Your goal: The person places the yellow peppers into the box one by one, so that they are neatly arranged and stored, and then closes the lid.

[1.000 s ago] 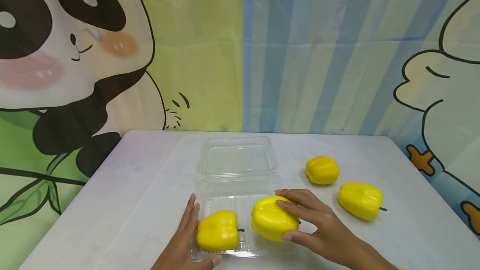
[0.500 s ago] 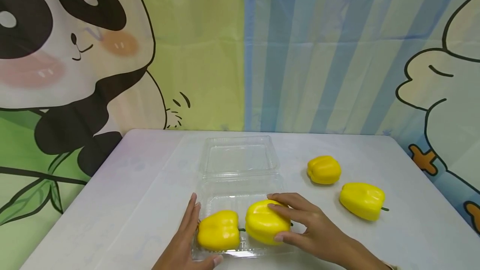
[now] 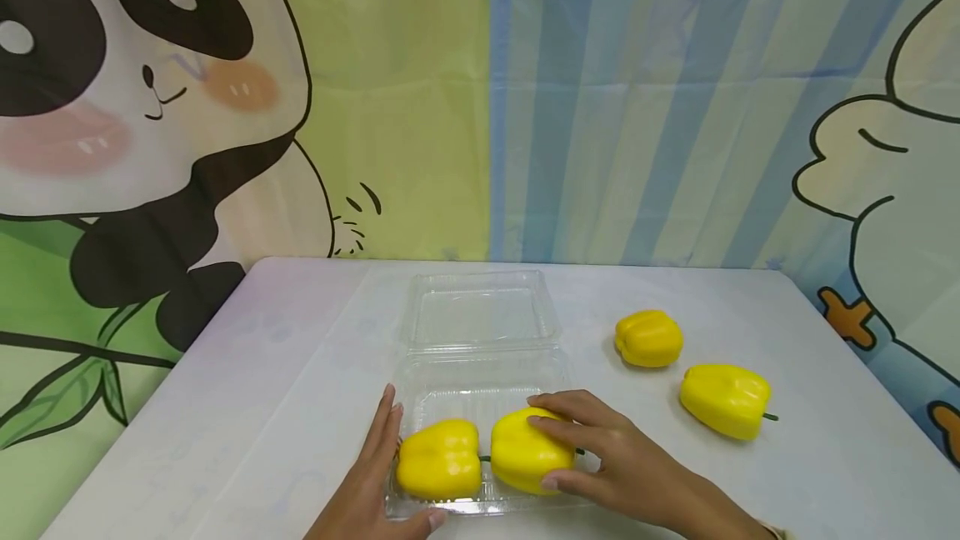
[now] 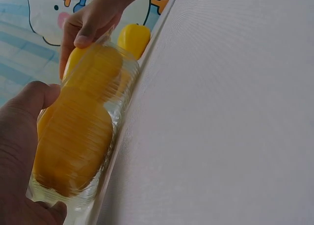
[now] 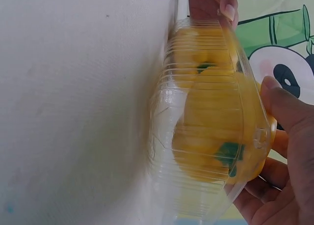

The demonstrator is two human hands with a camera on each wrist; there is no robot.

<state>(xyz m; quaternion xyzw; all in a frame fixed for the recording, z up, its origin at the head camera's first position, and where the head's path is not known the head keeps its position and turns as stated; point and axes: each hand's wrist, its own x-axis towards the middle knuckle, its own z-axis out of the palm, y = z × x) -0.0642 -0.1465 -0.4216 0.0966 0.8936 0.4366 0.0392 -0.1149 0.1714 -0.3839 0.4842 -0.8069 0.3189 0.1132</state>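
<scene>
A clear plastic clamshell container (image 3: 480, 377) lies unfolded on the table, its lid laid back. In its base, on the left, rests a yellow bell pepper (image 3: 438, 461) with its green stem toward the right. My right hand (image 3: 622, 461) holds a second yellow bell pepper (image 3: 517, 452) over the base's right half, fingers over the top and far side, thumb on the near side. The two peppers sit side by side, the first one's stem reaching the second. My left hand (image 3: 363, 477) rests along the container's left side, fingers straight and thumb (image 4: 41, 95) at the front wall.
Two more yellow bell peppers lie on the table at the right: a farther one (image 3: 648, 338) and a nearer one (image 3: 725, 401) with its stem to the right. Behind the white table (image 3: 285, 357) hangs a printed cloth (image 3: 585, 107) with a panda and stripes.
My right hand has moved left and lowered its pepper into the right half of the container, beside the first pepper. My left hand has stayed in place.
</scene>
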